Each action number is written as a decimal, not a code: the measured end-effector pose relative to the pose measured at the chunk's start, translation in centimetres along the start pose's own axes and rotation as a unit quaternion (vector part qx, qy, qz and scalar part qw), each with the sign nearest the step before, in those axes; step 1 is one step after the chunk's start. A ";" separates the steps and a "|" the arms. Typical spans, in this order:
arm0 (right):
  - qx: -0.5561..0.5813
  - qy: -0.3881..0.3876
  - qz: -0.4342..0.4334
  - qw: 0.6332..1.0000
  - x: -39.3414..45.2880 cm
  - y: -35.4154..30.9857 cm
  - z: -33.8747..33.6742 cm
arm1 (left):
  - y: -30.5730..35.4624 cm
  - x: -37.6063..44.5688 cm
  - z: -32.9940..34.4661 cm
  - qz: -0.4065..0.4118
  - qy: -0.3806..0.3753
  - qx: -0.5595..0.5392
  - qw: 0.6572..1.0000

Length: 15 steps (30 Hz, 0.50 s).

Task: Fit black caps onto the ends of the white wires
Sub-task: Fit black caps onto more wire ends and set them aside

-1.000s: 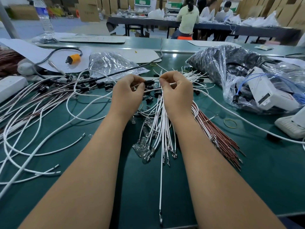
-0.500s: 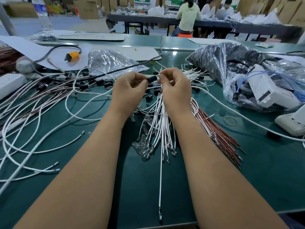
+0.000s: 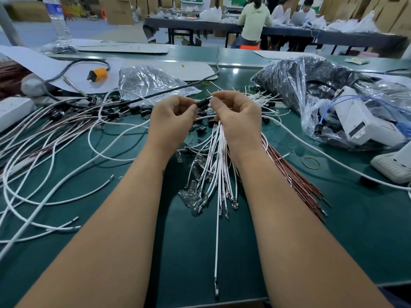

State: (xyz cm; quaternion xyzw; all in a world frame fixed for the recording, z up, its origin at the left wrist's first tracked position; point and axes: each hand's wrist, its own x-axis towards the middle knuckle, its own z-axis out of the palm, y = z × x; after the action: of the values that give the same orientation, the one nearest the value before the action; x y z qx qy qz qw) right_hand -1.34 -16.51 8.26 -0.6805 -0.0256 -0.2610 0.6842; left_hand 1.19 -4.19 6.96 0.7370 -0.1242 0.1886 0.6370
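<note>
Between both hands (image 3: 206,116), black cap (image 3: 202,103)

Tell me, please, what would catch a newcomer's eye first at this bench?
First the two hands raised mid-bench: the left hand pinches a black cap and the right hand pinches a white wire that hangs toward the near edge. Under them a bundle of white wires fans over the green table, brown wires beside it on the right.
</note>
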 end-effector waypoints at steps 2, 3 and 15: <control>-0.002 0.004 -0.006 1.000 0.1 0.0 -0.1 | 0.0 0.0 0.0 -0.001 -0.005 -0.001 1.000; -0.006 0.004 -0.009 1.000 0.1 0.1 -0.1 | 0.0 0.0 0.1 0.001 -0.009 0.000 1.000; 0.019 -0.017 0.039 0.999 0.2 0.2 -0.2 | 0.5 -0.4 0.0 0.008 -0.020 -0.024 0.999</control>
State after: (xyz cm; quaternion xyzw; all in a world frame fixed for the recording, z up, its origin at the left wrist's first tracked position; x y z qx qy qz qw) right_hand -1.12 -16.74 8.18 -0.6725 -0.0161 -0.2220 0.7058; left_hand 0.65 -4.27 7.21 0.7245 -0.1477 0.1758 0.6499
